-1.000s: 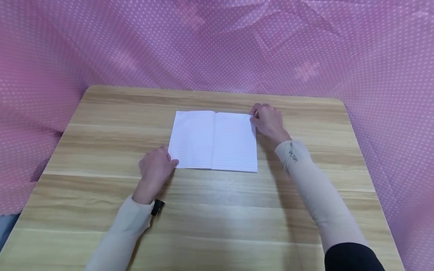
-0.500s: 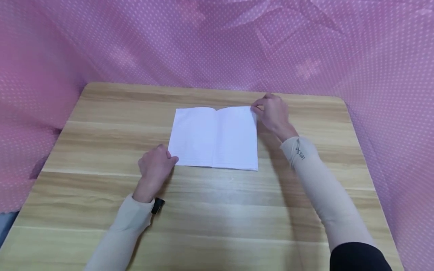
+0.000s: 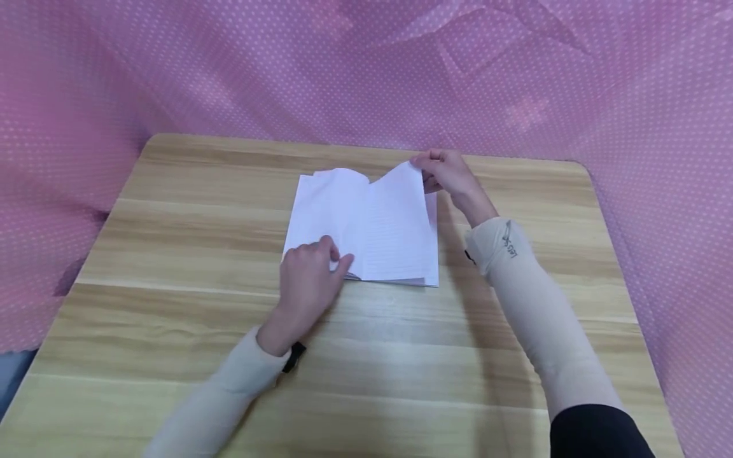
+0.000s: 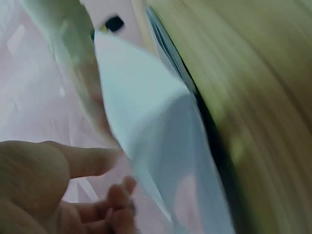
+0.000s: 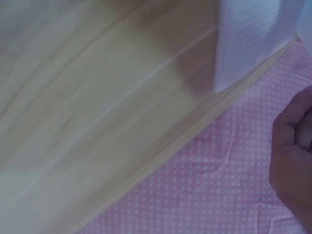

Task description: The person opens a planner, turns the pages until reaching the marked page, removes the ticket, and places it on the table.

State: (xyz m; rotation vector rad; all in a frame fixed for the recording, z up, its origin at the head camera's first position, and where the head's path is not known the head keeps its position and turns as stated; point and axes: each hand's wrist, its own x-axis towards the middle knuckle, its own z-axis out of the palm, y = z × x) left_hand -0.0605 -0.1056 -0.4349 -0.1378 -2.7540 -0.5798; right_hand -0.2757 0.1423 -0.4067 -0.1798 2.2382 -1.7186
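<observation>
An open notebook (image 3: 309, 210) with white lined pages lies on the wooden table. My right hand (image 3: 452, 178) pinches the top right corner of a page (image 3: 397, 222), which curves up off the sheets beneath it. Over the lower left page is my left hand (image 3: 306, 283), fingers loosely bent and thumb toward the spine, holding nothing. The left wrist view has the thumb and fingers of my left hand (image 4: 39, 180) beside the raised page (image 4: 141, 87). At the right wrist view's edge, my right hand (image 5: 292, 156) is partly cut off, its fingertips hidden.
The light wooden table (image 3: 172, 343) extends around the notebook on all sides. Pink dotted cloth (image 3: 366, 76) hangs behind its far edge and at both sides. A black clip-like piece (image 3: 294, 357) sits at my left cuff.
My right hand has lifted the page's corner higher and a little leftward. My left hand has left the notebook's lower left corner and moved right toward the spine.
</observation>
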